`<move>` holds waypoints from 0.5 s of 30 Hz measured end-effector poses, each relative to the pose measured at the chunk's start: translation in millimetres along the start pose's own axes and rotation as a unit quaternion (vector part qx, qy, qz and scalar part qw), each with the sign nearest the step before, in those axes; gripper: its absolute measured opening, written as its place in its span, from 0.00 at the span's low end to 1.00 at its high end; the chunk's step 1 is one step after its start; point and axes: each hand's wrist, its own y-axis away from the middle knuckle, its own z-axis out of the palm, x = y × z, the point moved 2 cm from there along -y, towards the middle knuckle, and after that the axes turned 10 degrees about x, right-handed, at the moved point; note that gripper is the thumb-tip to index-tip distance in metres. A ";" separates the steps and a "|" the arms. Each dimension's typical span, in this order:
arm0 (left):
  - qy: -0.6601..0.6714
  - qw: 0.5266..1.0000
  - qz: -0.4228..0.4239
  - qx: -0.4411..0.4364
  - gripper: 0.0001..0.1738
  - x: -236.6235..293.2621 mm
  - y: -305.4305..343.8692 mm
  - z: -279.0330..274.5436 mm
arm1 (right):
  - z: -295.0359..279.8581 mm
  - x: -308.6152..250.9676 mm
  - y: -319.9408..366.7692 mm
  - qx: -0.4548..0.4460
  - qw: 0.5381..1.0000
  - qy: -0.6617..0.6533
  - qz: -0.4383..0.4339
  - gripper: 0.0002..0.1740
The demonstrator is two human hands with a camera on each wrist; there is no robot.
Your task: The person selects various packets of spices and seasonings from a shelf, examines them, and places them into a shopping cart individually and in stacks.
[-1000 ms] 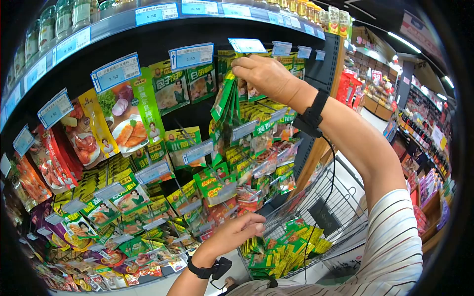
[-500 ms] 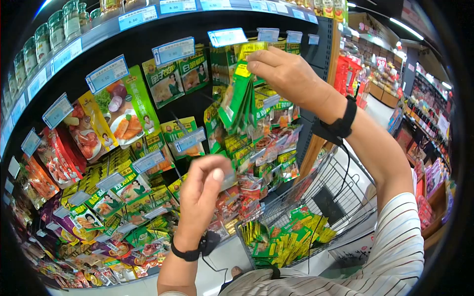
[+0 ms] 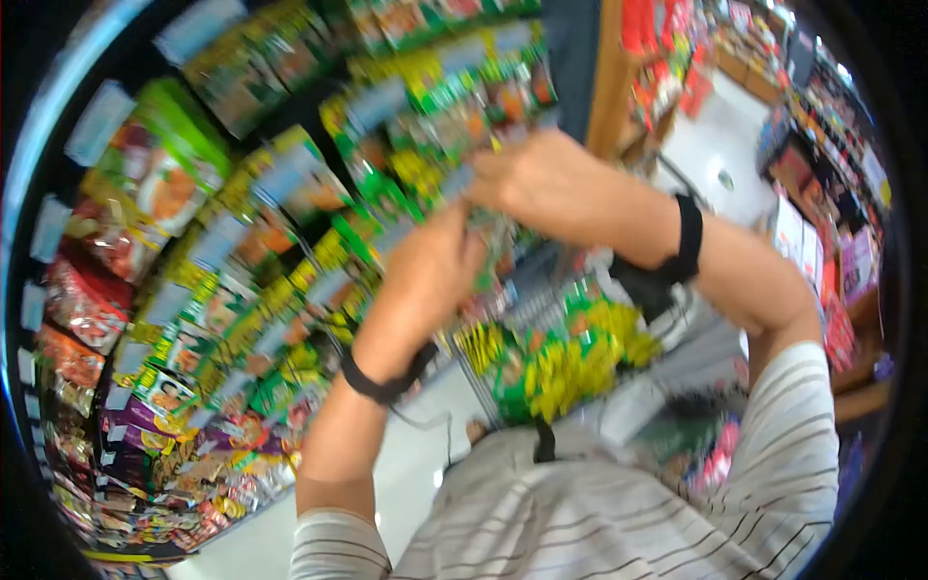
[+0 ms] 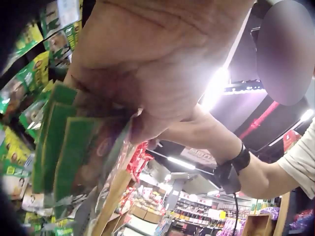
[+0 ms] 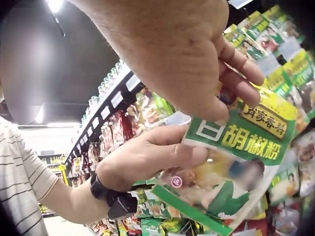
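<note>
A small bundle of green-and-white seasoning packets [image 5: 216,196], with a yellow header and a food picture, is held between both hands in front of the shelf. My left hand [image 3: 425,275] grips the bundle by its side, thumb on the front face in the right wrist view. At the top of the same packets is my right hand [image 3: 546,184], pinching near the header. Several layered green edges of the packets [image 4: 74,152] show under the left palm in the left wrist view. In the head view the hands and bundle are blurred and largely overlap.
Rows of hanging seasoning packets [image 3: 174,391] fill the shelf ahead and to the left, with price tags on the hooks. Below the hands stands a wire shopping cart holding green and yellow packets [image 3: 570,372]. A wooden post [image 3: 604,72] ends the shelf; an aisle [image 3: 720,145] lies right.
The right hand has brought the packets down from the upper hooks toward the cart. My left hand has come up and taken hold of them too. The head view has tilted downward.
</note>
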 end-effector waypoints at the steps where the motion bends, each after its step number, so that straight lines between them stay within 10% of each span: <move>1: 0.007 1.000 -0.010 -0.013 0.19 -6.3 5.8 14.9 | 18.0 -0.5 14.1 -0.001 1.000 -0.002 -0.008 0.05; 11: 0.087 0.982 -0.082 -0.145 0.16 -64.3 83.1 162.3 | 136.4 -30.7 149.3 -0.008 0.967 -0.220 0.127 0.10; 15: 0.111 0.975 -0.098 -0.166 0.16 -67.7 107.7 194.7 | 158.9 -35.2 181.8 -0.187 0.862 -0.360 0.303 0.14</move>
